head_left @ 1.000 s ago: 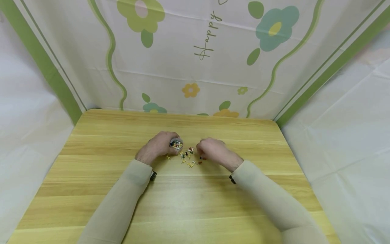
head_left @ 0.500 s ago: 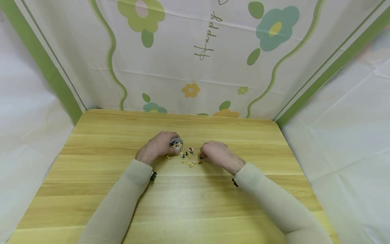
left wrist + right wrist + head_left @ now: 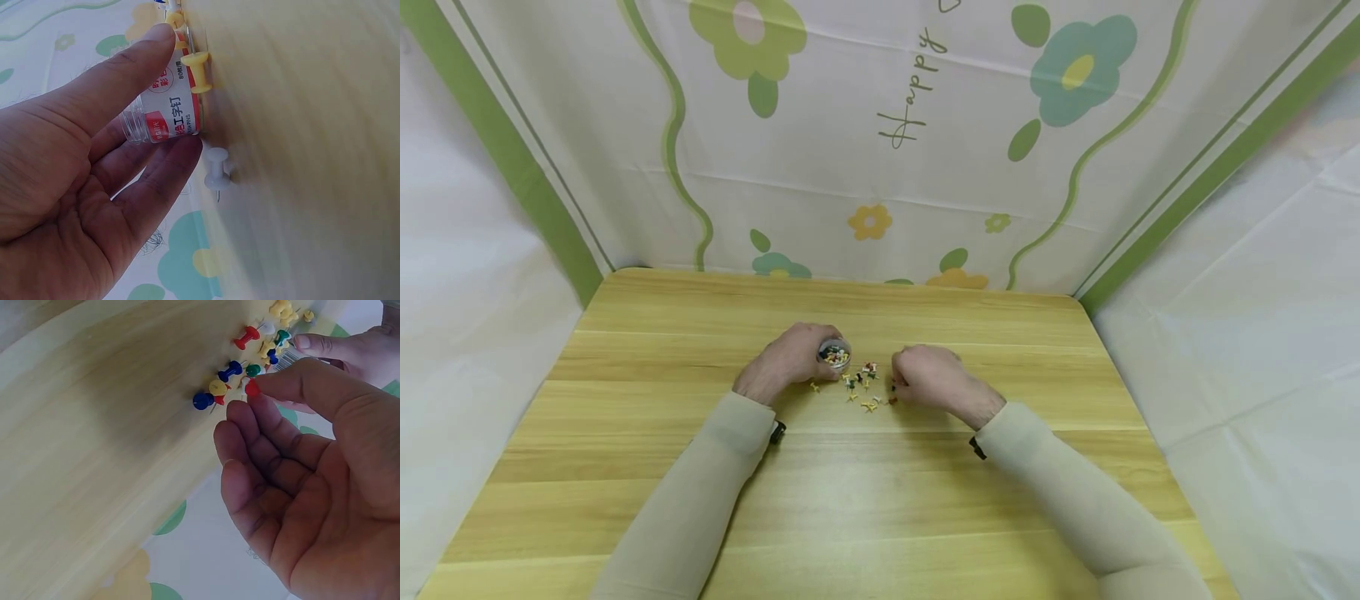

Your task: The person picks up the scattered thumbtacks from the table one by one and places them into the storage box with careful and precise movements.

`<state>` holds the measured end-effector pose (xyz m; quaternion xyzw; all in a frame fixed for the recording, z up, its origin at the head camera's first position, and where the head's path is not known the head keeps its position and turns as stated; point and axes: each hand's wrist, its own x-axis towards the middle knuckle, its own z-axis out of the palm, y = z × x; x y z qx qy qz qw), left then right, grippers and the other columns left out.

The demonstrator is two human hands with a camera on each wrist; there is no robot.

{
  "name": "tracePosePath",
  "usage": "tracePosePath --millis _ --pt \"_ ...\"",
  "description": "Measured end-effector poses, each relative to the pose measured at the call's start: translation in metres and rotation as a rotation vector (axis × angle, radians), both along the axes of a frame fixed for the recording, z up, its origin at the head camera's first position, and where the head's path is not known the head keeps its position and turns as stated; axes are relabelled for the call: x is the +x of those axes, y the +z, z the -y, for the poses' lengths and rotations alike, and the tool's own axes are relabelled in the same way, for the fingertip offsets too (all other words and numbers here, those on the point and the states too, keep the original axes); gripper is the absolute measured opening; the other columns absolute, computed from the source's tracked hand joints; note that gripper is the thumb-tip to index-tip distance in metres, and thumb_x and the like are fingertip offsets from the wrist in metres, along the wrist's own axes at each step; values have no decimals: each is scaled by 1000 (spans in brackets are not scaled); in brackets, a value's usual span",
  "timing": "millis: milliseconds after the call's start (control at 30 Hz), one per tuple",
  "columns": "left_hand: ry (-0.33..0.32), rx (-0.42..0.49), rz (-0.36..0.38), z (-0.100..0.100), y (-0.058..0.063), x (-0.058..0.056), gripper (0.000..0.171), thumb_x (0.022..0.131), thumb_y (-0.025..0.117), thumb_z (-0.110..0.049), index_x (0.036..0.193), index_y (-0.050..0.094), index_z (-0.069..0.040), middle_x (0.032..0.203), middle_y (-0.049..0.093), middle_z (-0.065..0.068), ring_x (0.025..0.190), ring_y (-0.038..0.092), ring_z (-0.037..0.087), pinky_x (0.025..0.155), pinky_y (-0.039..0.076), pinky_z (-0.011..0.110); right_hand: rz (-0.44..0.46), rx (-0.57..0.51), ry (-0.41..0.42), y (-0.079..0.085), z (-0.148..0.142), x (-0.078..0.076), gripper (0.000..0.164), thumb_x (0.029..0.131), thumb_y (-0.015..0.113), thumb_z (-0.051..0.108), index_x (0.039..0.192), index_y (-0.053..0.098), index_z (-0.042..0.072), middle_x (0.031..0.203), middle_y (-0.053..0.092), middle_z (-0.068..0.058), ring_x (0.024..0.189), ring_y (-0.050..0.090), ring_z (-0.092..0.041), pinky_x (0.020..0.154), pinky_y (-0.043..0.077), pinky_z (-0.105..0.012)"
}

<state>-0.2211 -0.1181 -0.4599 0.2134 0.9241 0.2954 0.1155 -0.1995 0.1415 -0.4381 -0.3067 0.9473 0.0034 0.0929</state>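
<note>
My left hand (image 3: 793, 350) grips a small clear jar (image 3: 165, 106) with a red and white label, thumb on one side and fingers on the other. Mixed push pins fill the jar, whose mouth faces up in the head view. To the right, my right hand (image 3: 932, 377) is low at the edge of the loose pins. Its thumb and index finger pinch a red push pin (image 3: 252, 388), the other fingers curling beneath. Close by lie a blue push pin (image 3: 230, 370) and another red one (image 3: 247, 338). A yellow push pin (image 3: 199, 74) and a white push pin (image 3: 217, 169) lie beside the jar.
Several loose push pins in yellow, white, green, red and blue are scattered between the hands on the wooden table (image 3: 850, 508). A white flowered cloth (image 3: 820, 150) hangs behind the table's far edge, with white cloth on both sides.
My right hand has shifted slightly right from a second ago, then stayed nearly still over the pins at the right edge. The left hand and the jar have not moved.
</note>
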Motion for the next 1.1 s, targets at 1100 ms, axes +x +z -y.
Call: tracePosePath --millis 1100 --pt "-16 -12 -21 2 -3 -3 52 83 87 -22 130 68 -11 119 71 9 103 63 25 92 52 45 -68 -390 -47 9 61 -19 12 96 74 13 107 78 13 100 71 4 88 64 -10 77 55 -27"
